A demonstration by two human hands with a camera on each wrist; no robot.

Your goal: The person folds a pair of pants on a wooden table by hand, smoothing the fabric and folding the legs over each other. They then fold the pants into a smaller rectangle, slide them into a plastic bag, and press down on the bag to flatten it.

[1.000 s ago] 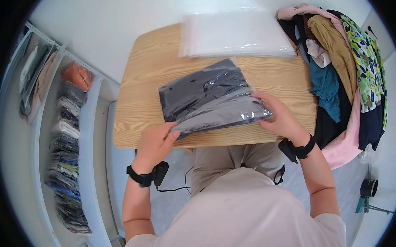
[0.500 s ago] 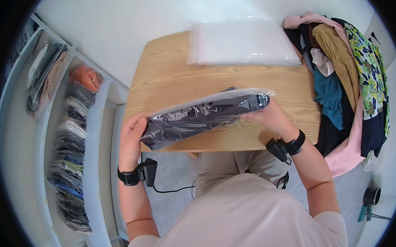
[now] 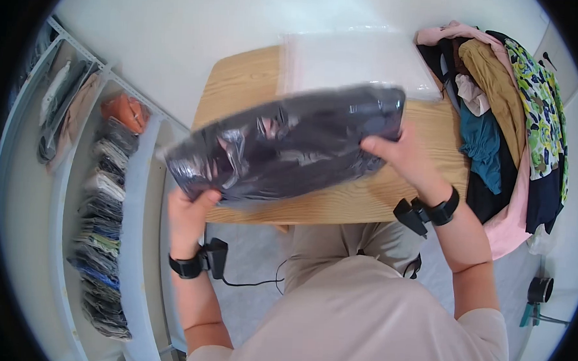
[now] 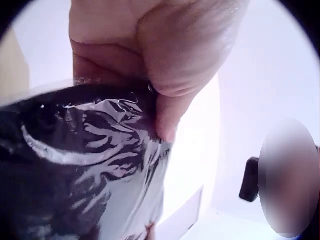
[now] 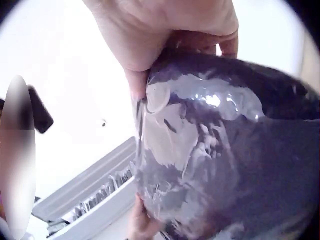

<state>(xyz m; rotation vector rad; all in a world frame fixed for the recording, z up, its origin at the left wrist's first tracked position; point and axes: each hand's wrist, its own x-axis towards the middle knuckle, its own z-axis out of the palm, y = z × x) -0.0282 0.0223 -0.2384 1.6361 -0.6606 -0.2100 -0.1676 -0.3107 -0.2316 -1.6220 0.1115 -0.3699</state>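
Observation:
A dark folded garment in a clear plastic bag [image 3: 304, 139] is held up over the near half of the table, its broad face turned toward the head camera. My left hand [image 3: 187, 218] grips the lower left end, thumb on the near face. At the right end, my right hand [image 3: 409, 160] holds the package with its thumb on the face and the fingers hidden behind. Shiny, wrinkled plastic [image 4: 115, 145] lies under the left thumb in the left wrist view. The right wrist view has the right hand [image 5: 170, 30] pinching the package edge.
A stack of clear plastic bags [image 3: 352, 61] lies at the back of the wooden table [image 3: 242, 75]. Loose clothes [image 3: 493, 92] are heaped along the right side, hanging over the edge. To the left, a shelf unit [image 3: 135, 238] holds a row of bagged garments [image 3: 103, 237].
The bagged garment was low over the table, gathered along its near edge. Both hands have raised it and tilted its broad face up; the left hand has moved left.

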